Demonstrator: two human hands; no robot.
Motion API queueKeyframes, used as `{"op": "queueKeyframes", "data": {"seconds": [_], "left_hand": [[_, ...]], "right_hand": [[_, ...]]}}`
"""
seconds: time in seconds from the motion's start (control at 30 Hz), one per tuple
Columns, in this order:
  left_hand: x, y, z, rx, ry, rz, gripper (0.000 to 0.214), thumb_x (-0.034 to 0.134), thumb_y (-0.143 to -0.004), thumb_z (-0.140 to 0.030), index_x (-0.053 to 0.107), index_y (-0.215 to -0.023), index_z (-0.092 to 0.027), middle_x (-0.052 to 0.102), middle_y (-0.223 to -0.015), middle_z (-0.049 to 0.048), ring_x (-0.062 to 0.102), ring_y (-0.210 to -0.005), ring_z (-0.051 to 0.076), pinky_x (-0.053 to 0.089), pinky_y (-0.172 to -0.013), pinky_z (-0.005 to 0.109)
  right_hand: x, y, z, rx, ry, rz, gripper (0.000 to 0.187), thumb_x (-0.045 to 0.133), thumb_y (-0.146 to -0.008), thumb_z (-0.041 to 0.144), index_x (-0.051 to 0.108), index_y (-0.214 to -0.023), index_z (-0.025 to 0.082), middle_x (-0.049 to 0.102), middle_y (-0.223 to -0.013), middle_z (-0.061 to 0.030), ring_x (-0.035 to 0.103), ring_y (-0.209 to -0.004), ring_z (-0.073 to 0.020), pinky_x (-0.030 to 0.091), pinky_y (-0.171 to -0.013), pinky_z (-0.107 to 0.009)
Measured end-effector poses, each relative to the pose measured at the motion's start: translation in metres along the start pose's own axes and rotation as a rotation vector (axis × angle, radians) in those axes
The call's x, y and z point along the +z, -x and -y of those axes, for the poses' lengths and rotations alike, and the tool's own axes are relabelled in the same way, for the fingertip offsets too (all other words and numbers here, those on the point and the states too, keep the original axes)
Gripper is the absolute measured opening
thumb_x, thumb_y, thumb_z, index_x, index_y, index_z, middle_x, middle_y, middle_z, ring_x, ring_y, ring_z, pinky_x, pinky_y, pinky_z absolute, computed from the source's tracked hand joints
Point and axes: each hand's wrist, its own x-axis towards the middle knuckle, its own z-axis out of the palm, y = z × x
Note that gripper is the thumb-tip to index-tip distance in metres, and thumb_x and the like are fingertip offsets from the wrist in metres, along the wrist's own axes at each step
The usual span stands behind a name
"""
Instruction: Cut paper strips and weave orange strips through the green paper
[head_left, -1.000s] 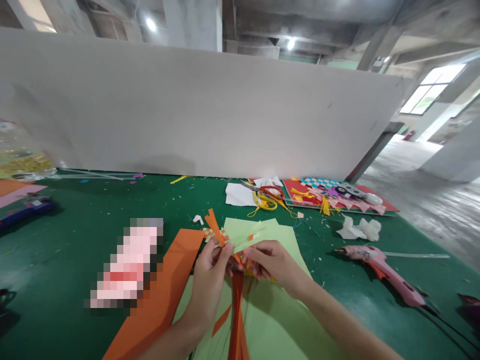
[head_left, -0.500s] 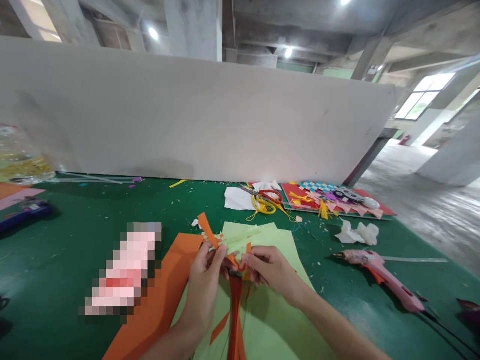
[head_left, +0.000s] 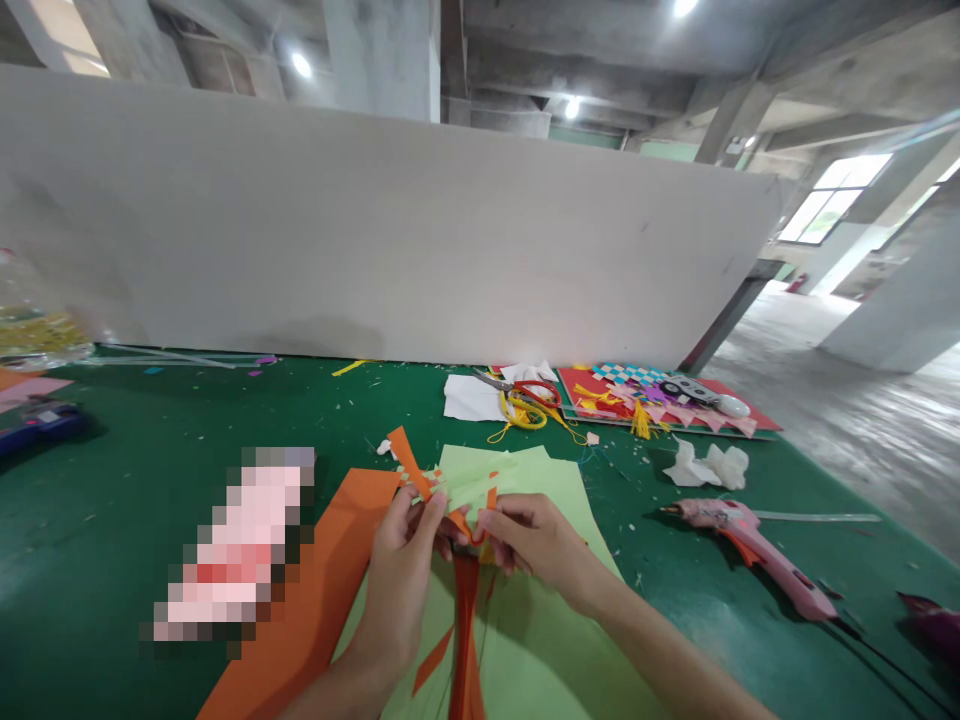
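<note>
Between my two hands is a woven piece of orange and pale green paper strips [head_left: 460, 522]. My left hand [head_left: 405, 535] pinches it from the left, and one orange strip [head_left: 409, 462] sticks up beyond those fingers. Thumb and fingers of my right hand [head_left: 529, 535] are closed on its right side, by a short upright orange end. Long orange strips [head_left: 466, 640] hang down from it toward me. Beneath lie pale green paper sheets [head_left: 555, 640] and, to the left, an orange sheet [head_left: 300, 600]. My fingers partly hide the weave.
A pink glue gun [head_left: 757, 555] lies right, near crumpled white tissue [head_left: 705, 465]. Scissors [head_left: 536, 400] and a red board [head_left: 750, 415] with paper pieces sit at the back. A blurred pink item [head_left: 240, 540] lies left. A white partition [head_left: 375, 230] stands behind the green table [head_left: 97, 540].
The whole view has shifted slightly, so things appear a little further left. Both hands keep their pinch on the woven paper, with hardly any movement.
</note>
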Motion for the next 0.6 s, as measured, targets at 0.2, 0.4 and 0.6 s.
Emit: {"op": "queueKeyframes", "data": {"seconds": [0.2, 0.4, 0.6], "left_hand": [[0.000, 0.000, -0.001, 0.001, 0.013, -0.013, 0.027, 0.064, -0.077, -0.042, 0.048, -0.073, -0.020, 0.058, -0.053, -0.0050, 0.055, -0.054, 0.013, 0.040, -0.049, 0.021], [0.003, 0.001, -0.004, 0.014, 0.011, -0.018, 0.033, 0.066, -0.072, -0.049, 0.052, -0.073, -0.019, 0.059, -0.054, -0.0027, 0.057, -0.052, 0.015, 0.042, -0.048, 0.023], [0.009, -0.001, -0.013, 0.084, -0.020, -0.105, 0.045, 0.066, -0.064, -0.060, 0.055, -0.072, -0.018, 0.057, -0.050, -0.0017, 0.060, -0.050, 0.018, 0.045, -0.049, 0.027]], "right_hand": [[0.001, 0.001, 0.000, -0.009, 0.009, -0.003, 0.030, 0.050, -0.086, 0.034, 0.059, -0.065, 0.015, 0.050, -0.050, 0.0031, 0.041, -0.044, -0.0058, 0.028, -0.042, -0.017], [0.000, 0.001, -0.002, -0.013, -0.001, 0.016, 0.032, 0.052, -0.085, 0.035, 0.058, -0.061, 0.015, 0.051, -0.049, 0.0027, 0.042, -0.045, -0.0061, 0.029, -0.042, -0.017], [-0.003, 0.000, -0.005, 0.009, -0.047, 0.015, 0.036, 0.052, -0.085, 0.037, 0.053, -0.057, 0.015, 0.053, -0.050, 0.0026, 0.039, -0.041, -0.0046, 0.026, -0.040, -0.017]]}}
